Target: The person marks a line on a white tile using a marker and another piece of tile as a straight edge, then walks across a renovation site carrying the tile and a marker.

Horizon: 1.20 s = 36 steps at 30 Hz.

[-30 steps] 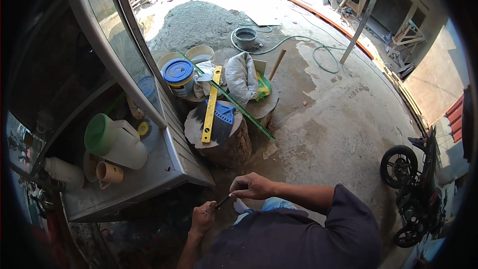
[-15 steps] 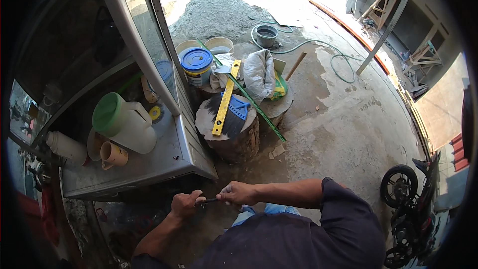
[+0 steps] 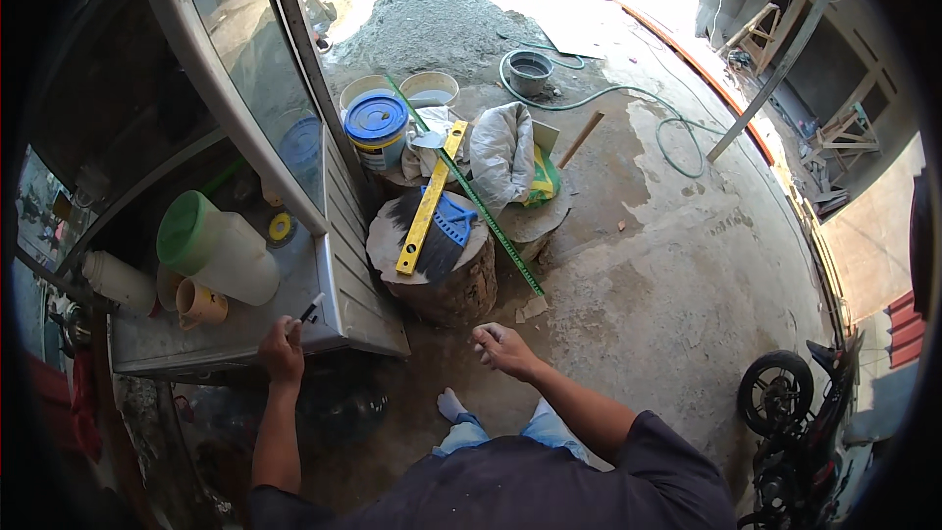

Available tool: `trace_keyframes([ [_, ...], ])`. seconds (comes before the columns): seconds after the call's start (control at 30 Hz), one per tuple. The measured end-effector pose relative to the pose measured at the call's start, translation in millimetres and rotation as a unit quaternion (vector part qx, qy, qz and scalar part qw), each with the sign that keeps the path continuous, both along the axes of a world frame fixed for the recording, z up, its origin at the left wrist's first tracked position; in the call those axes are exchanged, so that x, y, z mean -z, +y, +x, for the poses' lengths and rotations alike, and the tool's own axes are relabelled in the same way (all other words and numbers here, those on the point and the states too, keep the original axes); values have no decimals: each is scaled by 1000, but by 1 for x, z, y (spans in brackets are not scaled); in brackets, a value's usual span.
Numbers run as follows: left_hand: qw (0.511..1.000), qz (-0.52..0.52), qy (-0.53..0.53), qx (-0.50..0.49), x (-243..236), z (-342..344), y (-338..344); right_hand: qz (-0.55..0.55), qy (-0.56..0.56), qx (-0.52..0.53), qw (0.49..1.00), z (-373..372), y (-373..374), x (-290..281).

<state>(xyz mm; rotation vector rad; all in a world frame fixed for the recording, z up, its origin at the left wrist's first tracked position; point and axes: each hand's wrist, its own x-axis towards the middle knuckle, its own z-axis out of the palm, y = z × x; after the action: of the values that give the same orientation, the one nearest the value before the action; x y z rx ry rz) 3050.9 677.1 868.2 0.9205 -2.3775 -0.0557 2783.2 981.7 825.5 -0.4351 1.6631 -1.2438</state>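
Observation:
My left hand (image 3: 283, 351) is raised at the front corner of the metal cabinet (image 3: 332, 280), its fingers pinched on a slim black-and-white pen-like stick (image 3: 313, 306). The stick points up and away over the counter. My right hand (image 3: 504, 349) hangs in the air to the right, fingers curled in; whatever is inside them, if anything, is hidden. Ahead, a yellow spirit level (image 3: 432, 198) lies across a blue brush head with dark bristles (image 3: 453, 222) on a log stump (image 3: 446, 290). A green straight bar (image 3: 481, 204) leans across the stumps.
On the cabinet counter stand a green-lidded jug (image 3: 218, 247), a mug (image 3: 202, 304) and a pale bottle (image 3: 120, 282). Behind the stumps are a blue-lidded bucket (image 3: 377, 128) and a white sack (image 3: 501, 159). A hose (image 3: 628, 88) winds over the concrete; a motorcycle (image 3: 785, 402) stands at right.
My hands, together on a dark stick before, have come apart. The left has risen toward the cabinet corner with the stick; the right has moved right and up.

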Motion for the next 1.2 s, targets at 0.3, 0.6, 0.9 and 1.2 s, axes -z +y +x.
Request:
trace_keyframes([
  [0.3,960,-28,-143,-238,33,-29,-38,505,13,456,733,-71,555,226],
  [0.6,822,-36,-22,-568,100,-120,99,432,-158,553,695,-37,734,196],
  [0.9,778,455,-408,-148,240,-358,445,347,-79,445,822,-245,721,212],
  [1.2,645,306,-630,307,318,-756,501,355,-115,591,715,-510,841,138],
])
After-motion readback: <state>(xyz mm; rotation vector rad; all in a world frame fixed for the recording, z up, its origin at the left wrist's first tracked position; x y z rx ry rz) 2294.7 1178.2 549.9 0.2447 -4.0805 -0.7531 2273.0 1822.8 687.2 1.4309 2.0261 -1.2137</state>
